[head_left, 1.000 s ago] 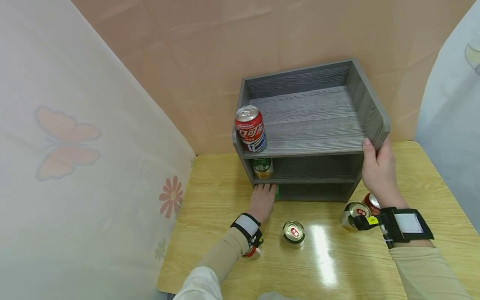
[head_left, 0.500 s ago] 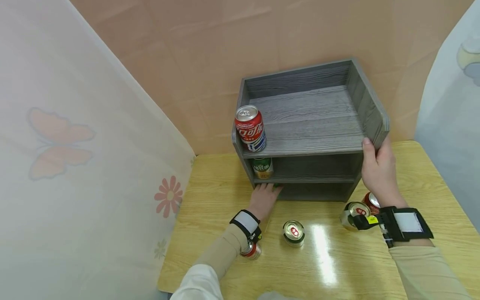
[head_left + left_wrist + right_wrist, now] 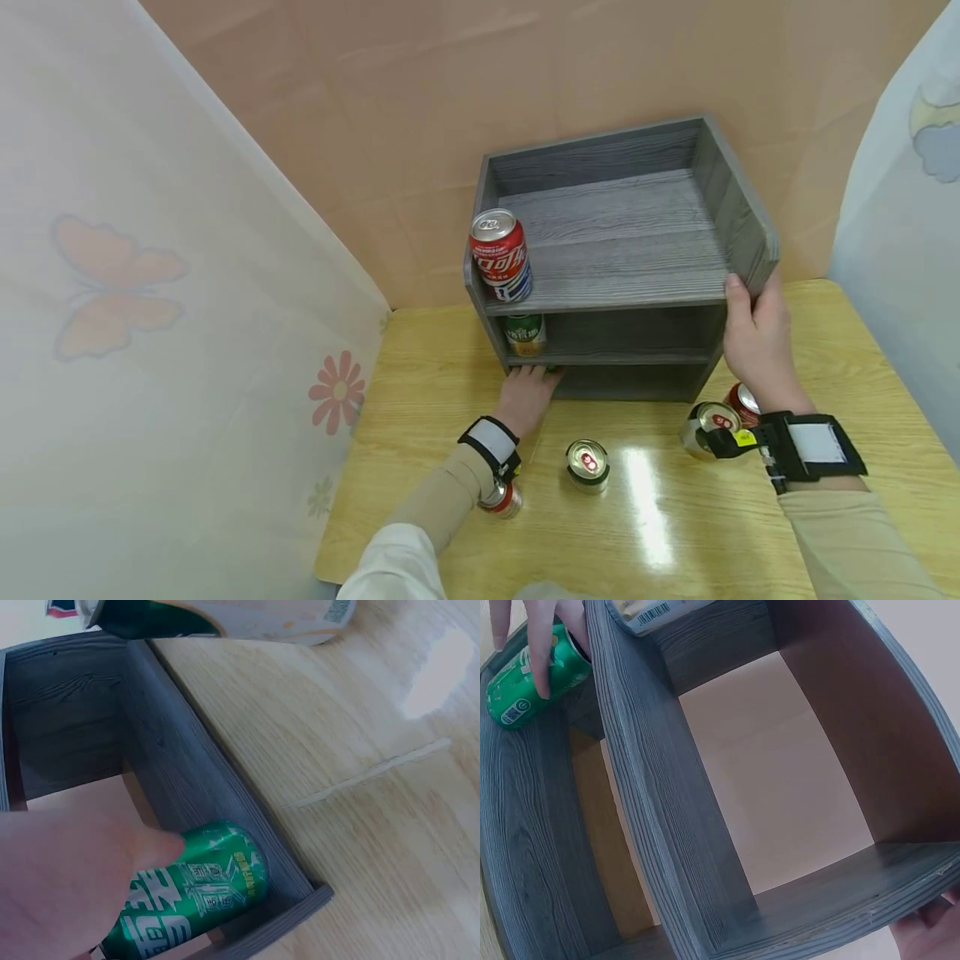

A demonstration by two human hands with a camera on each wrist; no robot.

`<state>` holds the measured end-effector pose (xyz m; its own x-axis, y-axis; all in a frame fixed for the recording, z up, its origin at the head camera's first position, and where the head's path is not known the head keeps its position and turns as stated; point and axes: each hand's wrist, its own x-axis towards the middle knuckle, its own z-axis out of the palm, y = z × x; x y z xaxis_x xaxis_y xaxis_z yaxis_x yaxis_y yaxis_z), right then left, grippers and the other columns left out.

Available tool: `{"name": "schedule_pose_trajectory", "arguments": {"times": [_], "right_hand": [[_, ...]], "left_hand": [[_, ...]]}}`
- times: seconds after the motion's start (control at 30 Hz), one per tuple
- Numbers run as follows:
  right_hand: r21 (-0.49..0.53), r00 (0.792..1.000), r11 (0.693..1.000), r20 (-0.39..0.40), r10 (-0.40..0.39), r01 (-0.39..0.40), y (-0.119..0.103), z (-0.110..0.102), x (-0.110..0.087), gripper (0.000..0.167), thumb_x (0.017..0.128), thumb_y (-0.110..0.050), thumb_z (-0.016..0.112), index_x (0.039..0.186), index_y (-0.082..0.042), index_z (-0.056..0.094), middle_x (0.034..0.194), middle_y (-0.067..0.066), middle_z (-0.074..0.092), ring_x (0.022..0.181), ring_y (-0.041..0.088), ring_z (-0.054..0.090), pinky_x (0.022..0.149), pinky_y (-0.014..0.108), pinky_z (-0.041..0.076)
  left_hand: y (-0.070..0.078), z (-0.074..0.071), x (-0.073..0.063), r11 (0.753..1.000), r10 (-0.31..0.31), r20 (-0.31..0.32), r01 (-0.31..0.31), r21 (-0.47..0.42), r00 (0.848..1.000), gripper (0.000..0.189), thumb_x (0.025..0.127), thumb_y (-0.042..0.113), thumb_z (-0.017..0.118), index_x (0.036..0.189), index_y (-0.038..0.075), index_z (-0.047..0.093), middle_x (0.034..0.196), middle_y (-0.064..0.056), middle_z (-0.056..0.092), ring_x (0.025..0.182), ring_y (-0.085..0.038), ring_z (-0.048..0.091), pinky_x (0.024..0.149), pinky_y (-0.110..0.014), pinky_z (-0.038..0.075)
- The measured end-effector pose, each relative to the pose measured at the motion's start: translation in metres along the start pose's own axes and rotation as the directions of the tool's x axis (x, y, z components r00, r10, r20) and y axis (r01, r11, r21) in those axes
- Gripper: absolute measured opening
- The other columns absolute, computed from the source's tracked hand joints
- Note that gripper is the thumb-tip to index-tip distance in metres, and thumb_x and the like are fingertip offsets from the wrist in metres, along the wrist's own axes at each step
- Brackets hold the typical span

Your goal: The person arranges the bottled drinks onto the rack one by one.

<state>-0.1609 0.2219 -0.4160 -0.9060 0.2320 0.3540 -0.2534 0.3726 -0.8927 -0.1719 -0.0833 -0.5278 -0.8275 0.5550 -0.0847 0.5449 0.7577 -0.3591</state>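
Observation:
A grey wooden shelf unit [image 3: 615, 233] with three levels stands at the back of the table. My left hand [image 3: 523, 400] reaches into the left end of its bottom level and holds a green soda can [image 3: 195, 896]. Its thumb lies along the can in the left wrist view, and spread fingers [image 3: 540, 652] lie over the can in the right wrist view. My right hand [image 3: 759, 342] grips the unit's right side panel, thumb at the front edge. A red cola can [image 3: 501, 258] stands at the top level's left end, above a green-and-gold can [image 3: 527, 335] in the middle level.
On the wooden table [image 3: 420, 417], a gold-topped can [image 3: 587, 465] stands in front of the unit. Another gold-topped can [image 3: 714, 419] and a red can [image 3: 744, 404] are by the right wrist. One more red can [image 3: 506, 502] sits beside the left wrist.
My left thumb has swung out to the right over the green can, covering most of it in the head view. The right hand and the shelf unit stay put.

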Motion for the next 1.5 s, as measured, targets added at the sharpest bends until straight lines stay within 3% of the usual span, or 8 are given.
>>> {"name": "schedule_pose_trajectory", "arguments": {"times": [0.23, 0.53, 0.8, 1.03, 1.23, 1.33, 1.5], "right_hand": [[0.001, 1.0, 1.0, 0.003, -0.031, 0.031, 0.001, 0.0, 0.0, 0.05, 0.111, -0.026, 0.036, 0.159, -0.023, 0.026, 0.16, 0.009, 0.031, 0.144, 0.012, 0.027, 0.117, 0.027, 0.016], [0.002, 1.0, 1.0, 0.01, -0.021, 0.02, 0.0, 0.001, 0.0, 0.049, 0.111, -0.027, 0.036, 0.159, -0.023, 0.026, 0.16, 0.009, 0.031, 0.145, 0.013, 0.026, 0.118, 0.028, 0.015], [-0.003, 1.0, 1.0, 0.019, 0.004, -0.004, -0.002, 0.001, 0.0, 0.049, 0.111, -0.028, 0.035, 0.159, -0.024, 0.025, 0.16, 0.01, 0.03, 0.147, 0.016, 0.025, 0.119, 0.03, 0.014], [-0.008, 1.0, 1.0, 0.02, 0.02, -0.02, -0.002, 0.0, -0.001, 0.049, 0.111, -0.029, 0.035, 0.158, -0.024, 0.026, 0.16, 0.01, 0.03, 0.147, 0.017, 0.025, 0.119, 0.032, 0.014], [-0.007, 1.0, 1.0, 0.017, 0.018, -0.018, -0.002, 0.0, -0.001, 0.049, 0.111, -0.029, 0.035, 0.159, -0.023, 0.026, 0.16, 0.011, 0.031, 0.147, 0.017, 0.025, 0.119, 0.031, 0.014], [-0.004, 1.0, 1.0, 0.014, 0.008, -0.008, -0.001, -0.001, 0.0, 0.048, 0.111, -0.028, 0.035, 0.158, -0.022, 0.027, 0.159, 0.011, 0.032, 0.146, 0.016, 0.026, 0.118, 0.03, 0.015], [-0.008, 1.0, 1.0, 0.013, 0.007, -0.007, -0.001, -0.001, 0.0, 0.048, 0.111, -0.028, 0.035, 0.158, -0.023, 0.027, 0.159, 0.011, 0.032, 0.146, 0.016, 0.026, 0.118, 0.03, 0.015]], "left_hand": [[-0.004, -0.003, -0.002, 0.998, 0.023, 0.117, -0.029, 0.054, 0.993, 0.061, 0.1, 0.024, 0.068, 0.155, 0.039, 0.044, 0.142, -0.001, 0.052, 0.121, -0.02, 0.053, 0.098, -0.034, 0.049], [-0.001, 0.0, -0.001, 0.998, -0.048, 0.08, 0.044, 0.054, 0.996, 0.052, 0.101, 0.024, 0.067, 0.149, 0.039, 0.053, 0.137, 0.001, 0.058, 0.119, -0.02, 0.057, 0.098, -0.035, 0.049], [0.0, 0.002, 0.002, 0.997, -0.051, 0.052, 0.048, 0.058, 0.997, 0.045, 0.1, 0.028, 0.068, 0.143, 0.038, 0.06, 0.135, 0.0, 0.058, 0.117, -0.02, 0.057, 0.092, -0.034, 0.05], [-0.002, 0.003, 0.002, 0.997, -0.022, 0.052, 0.018, 0.07, 0.998, 0.047, 0.102, 0.029, 0.066, 0.147, 0.037, 0.056, 0.133, -0.001, 0.059, 0.113, -0.02, 0.059, 0.092, -0.035, 0.051], [-0.005, 0.004, -0.007, 0.999, 0.048, -0.043, -0.048, 0.004, 0.998, 0.066, 0.1, 0.037, 0.066, 0.159, 0.034, 0.036, 0.137, -0.004, 0.057, 0.123, -0.022, 0.056, 0.102, -0.036, 0.046], [-0.005, -0.002, -0.015, 0.996, 0.085, -0.082, -0.087, -0.026, 0.993, 0.068, 0.099, 0.04, 0.066, 0.159, 0.029, 0.037, 0.147, -0.008, 0.05, 0.133, -0.025, 0.049, 0.111, -0.037, 0.038], [-0.005, -0.021, -0.026, 0.981, 0.141, -0.014, -0.142, -0.13, 0.99, 0.069, 0.099, 0.042, 0.065, 0.159, 0.022, 0.037, 0.158, -0.015, 0.037, 0.142, -0.031, 0.039, 0.118, -0.041, 0.026]]}}
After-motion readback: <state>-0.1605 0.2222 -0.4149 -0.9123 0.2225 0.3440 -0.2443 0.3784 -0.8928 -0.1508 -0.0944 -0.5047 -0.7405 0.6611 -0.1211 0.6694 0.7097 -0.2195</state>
